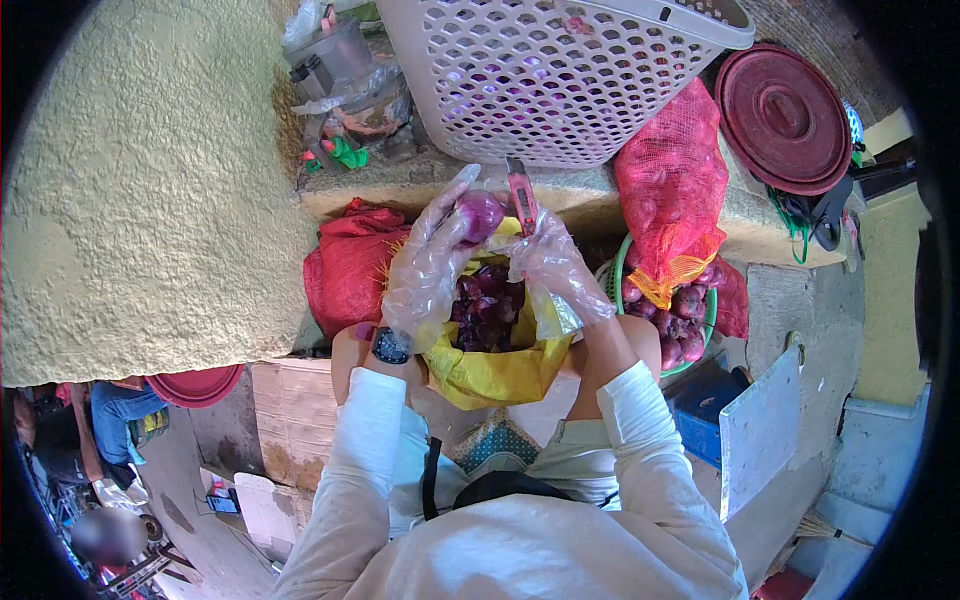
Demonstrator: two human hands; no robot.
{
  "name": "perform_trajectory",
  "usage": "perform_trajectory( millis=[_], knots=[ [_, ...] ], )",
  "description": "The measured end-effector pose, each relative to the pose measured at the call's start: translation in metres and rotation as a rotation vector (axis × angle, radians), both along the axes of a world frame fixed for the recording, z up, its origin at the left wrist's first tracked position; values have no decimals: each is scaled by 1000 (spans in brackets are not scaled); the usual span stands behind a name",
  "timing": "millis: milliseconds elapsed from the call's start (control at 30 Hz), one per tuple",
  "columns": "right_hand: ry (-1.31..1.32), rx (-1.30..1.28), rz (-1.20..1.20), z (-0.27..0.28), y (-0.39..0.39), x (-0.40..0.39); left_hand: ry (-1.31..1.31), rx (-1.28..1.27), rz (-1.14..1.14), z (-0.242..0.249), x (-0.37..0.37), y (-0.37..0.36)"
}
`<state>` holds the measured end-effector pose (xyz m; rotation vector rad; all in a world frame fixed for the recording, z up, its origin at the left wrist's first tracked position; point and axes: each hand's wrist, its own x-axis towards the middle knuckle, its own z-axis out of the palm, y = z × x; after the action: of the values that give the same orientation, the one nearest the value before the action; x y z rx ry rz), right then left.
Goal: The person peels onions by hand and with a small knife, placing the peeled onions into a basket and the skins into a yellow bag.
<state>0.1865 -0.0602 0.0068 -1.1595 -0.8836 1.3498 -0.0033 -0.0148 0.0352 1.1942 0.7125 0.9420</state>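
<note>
Clear plastic gloves cover both hands. My left hand (pixel 428 265) is closed around a peeled purple onion (pixel 481 217), held above a yellow bag (pixel 490 378). To its right, my right hand (pixel 562 262) grips a red utility knife (pixel 521 197), its tip pointing up and away from me. Between my knees the yellow bag stands open, with dark purple onion skins (pixel 487 308) inside. The knife and the onion are close together but appear apart.
A grey perforated basket (pixel 560 80) stands on the ledge ahead. At right are a red mesh sack (pixel 672 185), a green-rimmed basket of onions (pixel 688 320) and a blue crate (pixel 702 400). A red sack (pixel 345 265) lies left. Another person (pixel 125 420) is far left.
</note>
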Motion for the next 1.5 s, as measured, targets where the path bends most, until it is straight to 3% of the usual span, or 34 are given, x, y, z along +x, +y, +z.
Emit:
perform_trajectory(
  millis=[33,67,133,167,267,367,467,567,633,833,933,1133,1367,1433,1467,1500],
  knots=[
    [-9,-16,12,-3,1,1,258,352,43,-1,-1,1],
    [-9,-14,13,-6,0,3,259,353,44,-3,0,0],
    [42,-31,37,7,-3,0,-290,-308,38,17,7,-4],
    [42,-31,36,14,-3,-1,-290,-309,38,15,8,-3],
    [-104,-67,64,24,-2,-2,-219,-103,55,6,8,-1],
    [19,-25,90,14,-3,2,-308,25,26,-2,8,2],
    [53,-4,119,23,-3,0,-189,173,2,-10,6,10],
    [-126,-175,108,37,-3,-8,-143,315,-59,-15,4,13],
    [-95,-21,-59,13,2,-12,-229,255,-6,-17,5,10],
    [-169,112,-52,22,4,-11,-235,104,0,-18,6,11],
    [-180,-54,-68,31,1,-12,-243,58,27,-8,8,8],
    [-142,70,-72,29,4,-12,-235,-30,-3,-8,7,8],
    [-154,92,-115,21,4,-9,-211,38,-19,-3,8,8],
    [-240,-142,-17,35,0,-6,-237,-60,6,8,9,3],
    [-240,-142,-17,43,-1,-7,-237,-60,6,6,8,4],
    [-248,-123,-13,55,-1,-10,-198,-233,18,2,6,6]
  ],
)
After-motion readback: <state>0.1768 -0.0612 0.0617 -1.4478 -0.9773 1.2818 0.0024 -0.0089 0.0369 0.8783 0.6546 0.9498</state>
